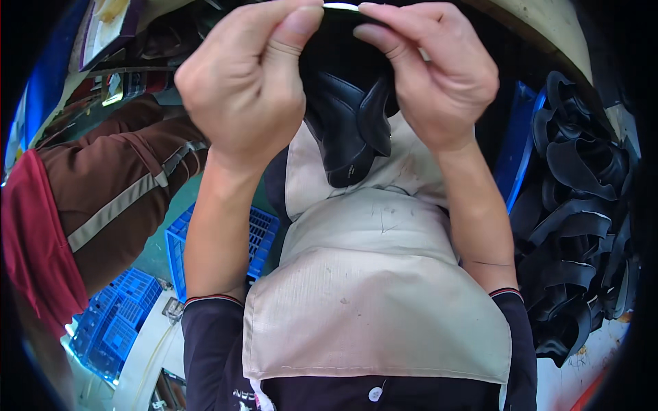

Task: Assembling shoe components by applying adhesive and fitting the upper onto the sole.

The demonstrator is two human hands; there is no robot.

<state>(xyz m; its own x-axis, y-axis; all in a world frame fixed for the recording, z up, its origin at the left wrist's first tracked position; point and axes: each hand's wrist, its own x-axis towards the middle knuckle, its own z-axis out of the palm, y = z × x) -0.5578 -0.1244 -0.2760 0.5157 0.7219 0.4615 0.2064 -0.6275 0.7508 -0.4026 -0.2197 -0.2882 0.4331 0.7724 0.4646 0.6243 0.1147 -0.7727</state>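
Both my hands are raised at the top of the view, fingers closed in a pinch. Between their fingertips runs a thin pale-edged strip [340,6], cut off by the upper border. My left hand [250,82] pinches its left end with thumb and forefinger, and my right hand [439,72] grips the right end. Below them, a black leather shoe upper [349,130] hangs over my lap in front of the beige apron [377,308]. The space between the hands is dark, so I cannot tell whether strip and upper are joined.
Black shoe uppers [576,205] are heaped at the right, beside a blue bin edge [517,147]. On the left, another person's brown-trousered leg [123,185] is close by. Blue plastic crates [260,233] stand low on the left. A pale tabletop edge [555,27] curves across the upper right.
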